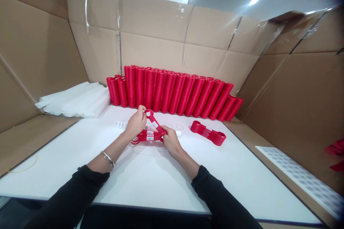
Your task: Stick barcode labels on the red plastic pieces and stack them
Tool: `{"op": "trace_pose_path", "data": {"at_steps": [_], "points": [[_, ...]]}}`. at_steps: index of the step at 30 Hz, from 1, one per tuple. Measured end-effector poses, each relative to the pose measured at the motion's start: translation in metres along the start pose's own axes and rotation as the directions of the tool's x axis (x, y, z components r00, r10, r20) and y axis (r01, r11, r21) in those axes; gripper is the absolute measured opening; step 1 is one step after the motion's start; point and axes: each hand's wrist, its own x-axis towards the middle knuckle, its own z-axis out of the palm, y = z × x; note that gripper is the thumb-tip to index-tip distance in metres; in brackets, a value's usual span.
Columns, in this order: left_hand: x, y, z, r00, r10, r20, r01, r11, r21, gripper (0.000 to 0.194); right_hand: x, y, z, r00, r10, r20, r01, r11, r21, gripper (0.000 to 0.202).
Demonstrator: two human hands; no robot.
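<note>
My left hand (pixel 137 121) pinches the ringed upper end of a flat red piece (pixel 155 123) that bears a white label. The piece slants down to my right hand (pixel 171 140), whose fingers are closed on its other end and on the ends of several more labelled red pieces (pixel 149 136). Those lie roughly level below my left hand, fanned slightly apart at their left ends. To the right, a stack of red pieces (pixel 208 133) with round ends rests on the white table (pixel 161 179).
Tall red stacks (pixel 169 91) stand in a row along the cardboard wall (pixel 161 18). White foam sleeves (pixel 77 98) lie at the back left. A label strip (pixel 120 124) and a white roll (pixel 178 134) are behind my hands. A label sheet (pixel 298 175) lies at the right.
</note>
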Motion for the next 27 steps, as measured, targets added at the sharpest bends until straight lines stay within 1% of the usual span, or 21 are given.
{"op": "trace_pose_path", "data": {"at_steps": [4, 7, 10, 15, 18, 20, 23, 27], "points": [[0.002, -0.006, -0.004, 0.998, 0.01, 0.067, -0.013, 0.999, 0.043, 0.018, 0.002, 0.003, 0.001, 1.0, 0.025, -0.01, -0.025, 1.0, 0.008, 0.046], [0.003, -0.007, -0.006, 0.995, -0.016, 0.098, 0.003, 0.991, 0.135, 0.019, 0.003, 0.005, 0.001, 0.999, 0.046, -0.012, -0.046, 0.999, 0.007, 0.045], [0.002, -0.005, -0.007, 0.994, -0.037, 0.101, 0.016, 0.979, 0.206, 0.022, 0.003, 0.005, 0.001, 0.999, 0.04, -0.019, -0.039, 0.999, 0.004, 0.046], [0.0, -0.002, -0.008, 0.996, 0.008, 0.088, -0.023, 0.986, 0.167, 0.026, 0.003, 0.005, 0.001, 0.999, 0.041, -0.011, -0.041, 0.999, -0.003, 0.048], [-0.001, 0.0, -0.01, 0.997, 0.014, 0.078, -0.031, 0.974, 0.223, 0.018, 0.005, 0.006, 0.002, 0.998, 0.053, -0.016, -0.053, 0.999, -0.012, 0.049], [-0.002, -0.001, -0.011, 0.993, 0.006, 0.114, -0.037, 0.963, 0.267, 0.013, 0.006, 0.008, 0.004, 0.998, 0.065, -0.018, -0.065, 0.998, -0.017, 0.049], [-0.002, -0.006, -0.009, 0.983, 0.009, 0.185, -0.066, 0.95, 0.305, 0.025, 0.008, 0.01, 0.006, 0.997, 0.071, -0.016, -0.072, 0.997, -0.03, 0.049], [-0.002, -0.013, -0.004, 0.955, 0.082, 0.284, -0.168, 0.941, 0.293, 0.024, 0.01, 0.012, 0.008, 0.997, 0.068, -0.021, -0.069, 0.996, -0.057, 0.044]]}}
